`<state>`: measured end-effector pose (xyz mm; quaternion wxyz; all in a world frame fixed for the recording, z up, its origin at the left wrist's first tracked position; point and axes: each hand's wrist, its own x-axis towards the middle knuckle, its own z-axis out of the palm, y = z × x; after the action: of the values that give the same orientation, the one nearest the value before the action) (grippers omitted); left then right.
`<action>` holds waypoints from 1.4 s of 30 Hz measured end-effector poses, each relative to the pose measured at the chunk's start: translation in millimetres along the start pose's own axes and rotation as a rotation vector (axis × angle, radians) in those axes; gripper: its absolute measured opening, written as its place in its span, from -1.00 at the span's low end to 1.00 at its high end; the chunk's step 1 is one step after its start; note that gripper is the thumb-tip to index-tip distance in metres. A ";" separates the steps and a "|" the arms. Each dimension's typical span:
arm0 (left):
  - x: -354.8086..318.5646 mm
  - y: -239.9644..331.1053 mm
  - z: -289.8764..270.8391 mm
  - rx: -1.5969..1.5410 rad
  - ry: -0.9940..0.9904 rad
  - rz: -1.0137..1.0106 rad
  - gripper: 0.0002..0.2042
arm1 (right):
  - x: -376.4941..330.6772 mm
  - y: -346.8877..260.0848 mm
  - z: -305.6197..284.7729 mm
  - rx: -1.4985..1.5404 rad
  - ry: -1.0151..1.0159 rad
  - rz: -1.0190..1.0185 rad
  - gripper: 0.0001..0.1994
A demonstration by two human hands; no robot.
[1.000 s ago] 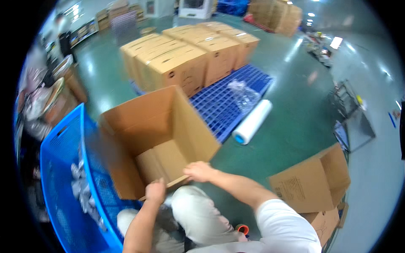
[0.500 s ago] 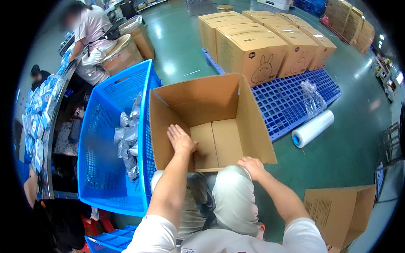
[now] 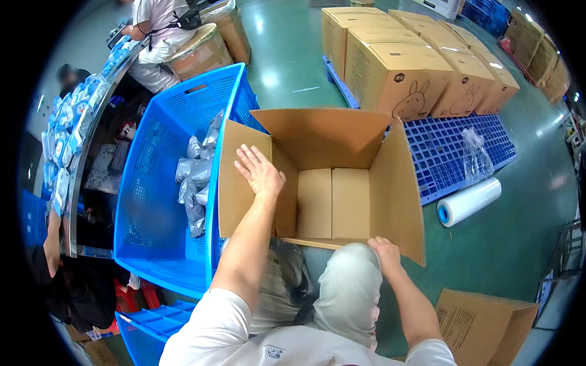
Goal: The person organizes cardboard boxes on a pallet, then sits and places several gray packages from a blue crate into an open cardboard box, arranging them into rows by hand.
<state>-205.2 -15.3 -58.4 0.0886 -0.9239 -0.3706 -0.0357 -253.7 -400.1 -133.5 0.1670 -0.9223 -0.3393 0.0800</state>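
Observation:
An open cardboard box [image 3: 350,210] stands in front of my knees, its inside bare down to the bottom panels. My left hand [image 3: 262,174] lies flat with fingers spread against the box's left flap [image 3: 235,177], which leans outward toward the blue crate. At the near right corner of the box, my right hand [image 3: 384,251] curls its fingers over the cardboard edge, beside my knee. The blue plastic crate [image 3: 137,213] stands close on the left, with several grey plastic-wrapped packs [image 3: 198,174] inside.
Closed cartons [image 3: 397,76] stand on a blue pallet [image 3: 421,165] ahead right, near a roll of clear film [image 3: 469,202]. Another open carton [image 3: 482,323] sits at lower right. On the left, a table [image 3: 91,131] bears blue-white packs; other people are beside it.
The box's left flap has swung outward toward the crate, with my left hand moving up and left along it. My right hand stays at the near right corner. The whole view has shifted somewhat.

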 end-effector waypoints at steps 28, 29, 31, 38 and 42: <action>98.0 -43.3 108.7 -0.464 -0.433 -0.086 -0.49 | 77.4 -9.1 23.7 -0.039 -0.047 -0.262 -0.66; 95.0 -47.2 110.9 -0.372 -0.408 -0.103 -0.49 | 86.8 -13.9 29.7 -0.022 -0.069 -0.275 -0.63; 88.3 -67.6 134.0 -0.382 -0.307 -0.192 -0.38 | 109.3 -35.5 25.9 0.030 -0.150 -0.303 -0.59; 62.0 -56.7 121.2 -0.356 -0.254 -0.024 -0.20 | 141.5 -98.7 -85.7 -0.285 0.241 -0.238 -0.36; 56.0 -70.8 132.9 -0.349 -0.179 -0.003 -0.18 | 165.9 -62.0 -96.5 -0.656 0.218 0.155 -0.03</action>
<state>-213.5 98.3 -171.8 -0.1060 -0.9242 -0.3664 -0.0173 -140.1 -272.1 -26.8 -0.1093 -0.9529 -0.2562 -0.1199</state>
